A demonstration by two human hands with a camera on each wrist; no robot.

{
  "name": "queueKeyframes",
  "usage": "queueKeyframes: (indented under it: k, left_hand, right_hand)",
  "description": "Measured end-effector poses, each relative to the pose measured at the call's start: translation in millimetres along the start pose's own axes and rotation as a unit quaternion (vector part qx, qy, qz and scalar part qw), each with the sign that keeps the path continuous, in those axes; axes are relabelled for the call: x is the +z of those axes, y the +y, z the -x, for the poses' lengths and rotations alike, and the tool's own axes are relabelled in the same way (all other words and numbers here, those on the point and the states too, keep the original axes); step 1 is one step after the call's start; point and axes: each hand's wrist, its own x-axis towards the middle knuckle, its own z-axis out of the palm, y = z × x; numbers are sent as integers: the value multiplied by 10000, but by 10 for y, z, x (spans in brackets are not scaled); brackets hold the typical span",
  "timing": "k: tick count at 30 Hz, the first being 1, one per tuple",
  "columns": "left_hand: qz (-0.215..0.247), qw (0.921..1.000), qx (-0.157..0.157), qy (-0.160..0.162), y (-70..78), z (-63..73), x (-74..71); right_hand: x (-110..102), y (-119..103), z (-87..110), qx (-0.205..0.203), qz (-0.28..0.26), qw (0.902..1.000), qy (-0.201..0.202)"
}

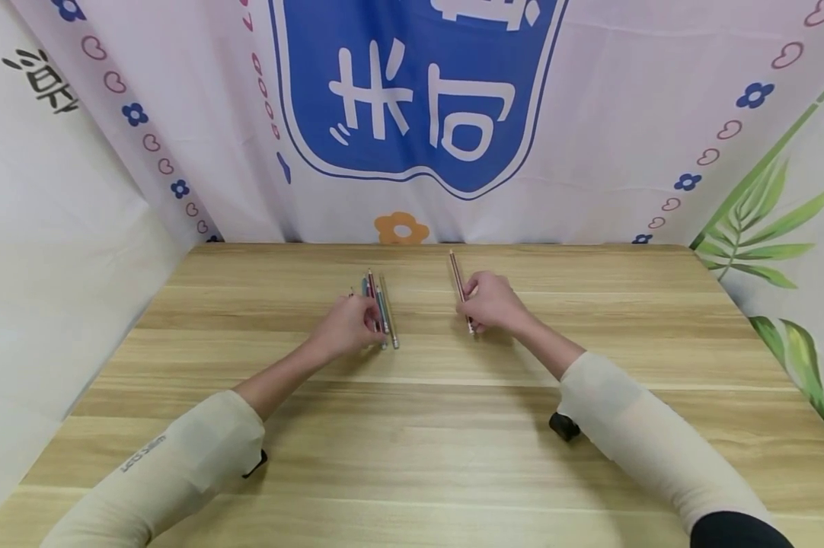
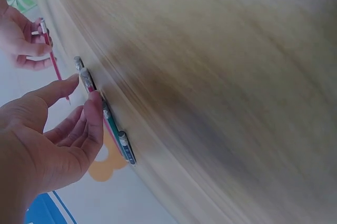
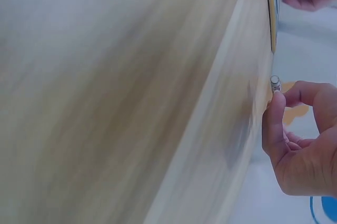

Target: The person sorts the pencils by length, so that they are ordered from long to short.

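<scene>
Several pencils point(image 1: 388, 313) lie close together on the table, with green, red and yellowish barrels and pale ends toward the viewer. Over their left side is my left hand point(image 1: 349, 323), its thumb and fingers bent about the pencils. In the left wrist view, a fingertip of that left hand point(image 2: 50, 134) overlaps a red pencil point(image 2: 89, 84); whether it pinches the pencil is unclear. To the right of the group, my right hand point(image 1: 492, 303) pinches a dark red pencil point(image 1: 456, 274) between thumb and fingers. That pencil's end point(image 3: 275, 81) pokes above the fingertips in the right wrist view.
The wood-grain table point(image 1: 412, 441) runs back to a hanging cloth point(image 1: 590, 183) with a blue emblem and flowers. Pale wall coverings stand at both sides, the right one printed with green leaves point(image 1: 761, 221). A black wrist device point(image 1: 564, 426) shows under the right sleeve.
</scene>
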Motion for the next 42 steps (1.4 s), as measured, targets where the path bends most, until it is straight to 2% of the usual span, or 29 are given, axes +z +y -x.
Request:
queueKeyframes:
  k: [10,20,29,34,42]
  left_hand:
    - [-388,9992,111,-48,39,2,36]
    - [-432,9990,106,-103,28,34,19]
    - [-319,9993,-79,-196,-14,63,-19]
    - [-196,9989,-295,-293,3,67,-19]
    - [-352,9976,-375,-455,2,36,-31]
  right_hand:
    - [-290,243,54,194,-10,9996,190]
    - [-545,443,147,278,37,9992,298]
    - [-699,539,199,391,106,9985,361]
    - [-760,577,219,436,55,9984,362]
    - [-827,621,255,538,-5,9978,386]
